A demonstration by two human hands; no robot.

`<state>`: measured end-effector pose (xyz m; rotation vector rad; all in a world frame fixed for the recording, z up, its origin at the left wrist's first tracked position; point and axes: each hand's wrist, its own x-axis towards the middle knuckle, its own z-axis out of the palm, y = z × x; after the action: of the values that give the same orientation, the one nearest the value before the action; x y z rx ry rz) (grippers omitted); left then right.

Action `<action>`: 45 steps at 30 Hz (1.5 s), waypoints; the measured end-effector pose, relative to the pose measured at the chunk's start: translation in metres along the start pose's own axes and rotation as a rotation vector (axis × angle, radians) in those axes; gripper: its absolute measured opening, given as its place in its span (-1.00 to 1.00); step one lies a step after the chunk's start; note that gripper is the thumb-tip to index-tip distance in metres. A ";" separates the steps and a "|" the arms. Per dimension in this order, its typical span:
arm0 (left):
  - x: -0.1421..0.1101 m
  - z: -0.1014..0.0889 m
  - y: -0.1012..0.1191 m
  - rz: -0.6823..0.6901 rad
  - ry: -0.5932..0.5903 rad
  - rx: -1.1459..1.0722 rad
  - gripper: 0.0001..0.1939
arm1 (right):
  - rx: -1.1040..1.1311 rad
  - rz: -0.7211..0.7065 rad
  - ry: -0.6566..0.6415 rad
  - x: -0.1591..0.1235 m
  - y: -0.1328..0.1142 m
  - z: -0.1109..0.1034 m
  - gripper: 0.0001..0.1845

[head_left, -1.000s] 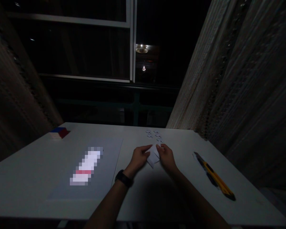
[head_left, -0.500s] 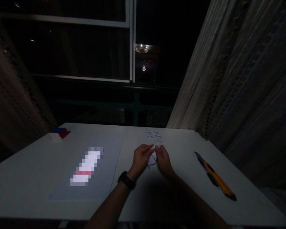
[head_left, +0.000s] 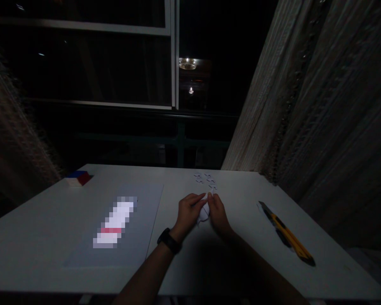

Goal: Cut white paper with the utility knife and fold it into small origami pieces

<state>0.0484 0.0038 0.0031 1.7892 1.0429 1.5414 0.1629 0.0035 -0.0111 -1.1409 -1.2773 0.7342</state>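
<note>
White paper piece (head_left: 203,213) looks way smaller than a second ago, folded tighter now, pinched between the left hand (head_left: 188,210) and right hand (head_left: 218,214), just beside the tiny paper scraps (head_left: 205,181).

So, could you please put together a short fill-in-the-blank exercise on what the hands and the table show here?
1. Both hands pinch a small white piece of ____ between them.
2. The left hand has a black ____ on its wrist.
3. The utility knife lying to the right of the right hand has a ____ body.
4. The red and blue block sits at the far ____ corner of the table.

Missing words: paper; watch; yellow; left
</note>
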 end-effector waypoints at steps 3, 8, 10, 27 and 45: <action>0.001 0.000 0.001 -0.006 -0.009 0.000 -0.79 | 0.010 0.015 0.003 0.001 -0.001 0.000 -0.60; 0.002 -0.002 0.002 -0.042 0.015 -0.015 -0.80 | 0.084 0.051 -0.054 0.002 -0.006 -0.001 -0.57; 0.002 -0.002 0.001 -0.042 0.012 -0.028 -0.79 | 0.139 0.090 -0.101 0.004 -0.009 -0.003 -0.56; 0.001 -0.006 0.001 0.031 -0.078 0.068 -0.79 | 0.467 0.283 -0.063 0.017 -0.020 -0.025 -0.71; 0.002 -0.005 -0.004 0.116 -0.078 0.152 -0.78 | 0.515 0.327 -0.023 0.019 -0.018 -0.029 -0.70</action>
<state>0.0424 0.0071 0.0014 2.0290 1.0601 1.4807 0.1913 0.0087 0.0147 -0.9196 -0.8499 1.2393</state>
